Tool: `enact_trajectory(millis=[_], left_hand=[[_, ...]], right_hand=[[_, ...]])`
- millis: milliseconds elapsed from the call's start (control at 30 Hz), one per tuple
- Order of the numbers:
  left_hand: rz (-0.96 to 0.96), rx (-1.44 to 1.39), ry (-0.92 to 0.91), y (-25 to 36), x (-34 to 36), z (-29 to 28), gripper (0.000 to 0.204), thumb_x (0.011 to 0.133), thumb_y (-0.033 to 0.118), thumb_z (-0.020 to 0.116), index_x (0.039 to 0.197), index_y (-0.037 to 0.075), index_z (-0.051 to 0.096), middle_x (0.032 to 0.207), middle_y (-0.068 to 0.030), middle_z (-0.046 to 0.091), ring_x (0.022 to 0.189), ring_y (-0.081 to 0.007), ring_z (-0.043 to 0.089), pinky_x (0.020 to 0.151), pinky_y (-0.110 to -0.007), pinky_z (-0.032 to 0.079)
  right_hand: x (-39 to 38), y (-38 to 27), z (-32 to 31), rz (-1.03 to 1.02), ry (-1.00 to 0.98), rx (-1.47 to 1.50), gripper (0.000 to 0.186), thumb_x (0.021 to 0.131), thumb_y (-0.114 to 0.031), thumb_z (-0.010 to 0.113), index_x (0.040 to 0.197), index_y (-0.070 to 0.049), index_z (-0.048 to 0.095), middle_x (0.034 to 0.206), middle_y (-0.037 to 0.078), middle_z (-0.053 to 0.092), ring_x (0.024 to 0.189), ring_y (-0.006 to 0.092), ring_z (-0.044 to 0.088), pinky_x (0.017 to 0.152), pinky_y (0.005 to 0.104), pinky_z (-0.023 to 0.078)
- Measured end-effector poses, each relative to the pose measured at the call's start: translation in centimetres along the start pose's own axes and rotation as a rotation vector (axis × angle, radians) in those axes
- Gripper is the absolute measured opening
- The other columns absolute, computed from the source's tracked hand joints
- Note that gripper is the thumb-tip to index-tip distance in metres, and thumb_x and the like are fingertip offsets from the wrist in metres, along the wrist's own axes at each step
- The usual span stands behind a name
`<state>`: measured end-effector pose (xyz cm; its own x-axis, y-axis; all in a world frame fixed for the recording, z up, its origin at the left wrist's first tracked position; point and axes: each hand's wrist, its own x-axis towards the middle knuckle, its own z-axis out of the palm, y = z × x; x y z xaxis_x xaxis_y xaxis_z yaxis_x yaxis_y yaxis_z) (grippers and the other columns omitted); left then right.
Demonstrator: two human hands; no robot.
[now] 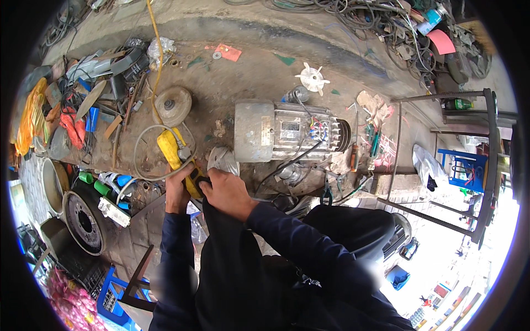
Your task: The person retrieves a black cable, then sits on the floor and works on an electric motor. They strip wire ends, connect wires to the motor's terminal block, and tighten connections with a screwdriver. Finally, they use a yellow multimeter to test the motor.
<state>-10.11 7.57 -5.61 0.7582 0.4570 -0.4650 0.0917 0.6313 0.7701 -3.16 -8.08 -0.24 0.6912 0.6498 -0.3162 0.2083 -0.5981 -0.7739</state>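
A long yellow housing with a black lower end [170, 148] lies between my hands above my lap. It looks like an extension socket: a yellow cable [156, 71] runs to its far end, and a grey plug-like piece with a looped grey cable sits at its side. Wrapped round its near end from the left is my left hand [178, 187], closed. My right hand [227, 192] is also closed, its fingers pressed on the black end. To the right an electric motor [262, 132] lies on its side, its terminal area uncovered with coloured wires showing.
Beyond the motor lies a white fan wheel [313, 79]. An orange-handled screwdriver [354, 159] and green-handled pliers [375, 144] lie to its right. A dusty round disc [172, 105] is at left, near piled scrap. A metal bar frame [486, 165] stands at far right.
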Motion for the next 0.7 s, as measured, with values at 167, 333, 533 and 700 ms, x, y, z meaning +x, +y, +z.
enact_trajectory(millis=[167,333,533,700], left_hand=[[-0.06,0.107,0.014,-0.1,0.1,-0.4,0.036,0.09,0.008,0.065,0.124,0.0,0.061,0.1,-0.0121,0.071,0.092,-0.0244,0.069,0.084,-0.037,0.057],[-0.001,0.113,0.043,-0.4,0.2,-0.4,0.037,0.089,0.006,0.063,0.126,-0.001,0.061,0.101,-0.0122,0.07,0.091,-0.0236,0.069,0.083,-0.035,0.056],[-0.007,0.163,0.026,-0.2,0.5,-0.8,0.041,0.087,0.007,0.062,0.128,0.0,0.06,0.101,-0.0108,0.07,0.09,-0.0229,0.069,0.081,-0.035,0.056],[0.039,0.204,0.002,-0.2,0.6,-1.4,0.041,0.085,0.007,0.064,0.125,0.001,0.061,0.099,-0.0091,0.069,0.086,-0.0223,0.068,0.079,-0.034,0.056]], right_hand=[[0.0,0.2,0.6,-0.001,0.03,0.012,0.032,0.093,-0.029,0.068,0.093,0.001,0.061,0.089,0.026,0.07,0.083,0.0464,0.069,0.074,0.0549,0.055],[-0.1,0.5,1.0,-0.005,0.062,0.05,0.031,0.092,-0.03,0.068,0.09,0.0,0.06,0.086,0.024,0.069,0.083,0.0456,0.068,0.072,0.054,0.054],[-0.3,0.6,1.3,-0.052,0.074,0.045,0.031,0.093,-0.028,0.068,0.095,0.002,0.061,0.087,0.027,0.07,0.079,0.047,0.07,0.071,0.0549,0.057],[-0.8,0.1,0.9,-0.038,0.095,0.047,0.029,0.093,-0.028,0.068,0.095,0.0,0.061,0.086,0.025,0.069,0.08,0.0462,0.069,0.07,0.054,0.055]])
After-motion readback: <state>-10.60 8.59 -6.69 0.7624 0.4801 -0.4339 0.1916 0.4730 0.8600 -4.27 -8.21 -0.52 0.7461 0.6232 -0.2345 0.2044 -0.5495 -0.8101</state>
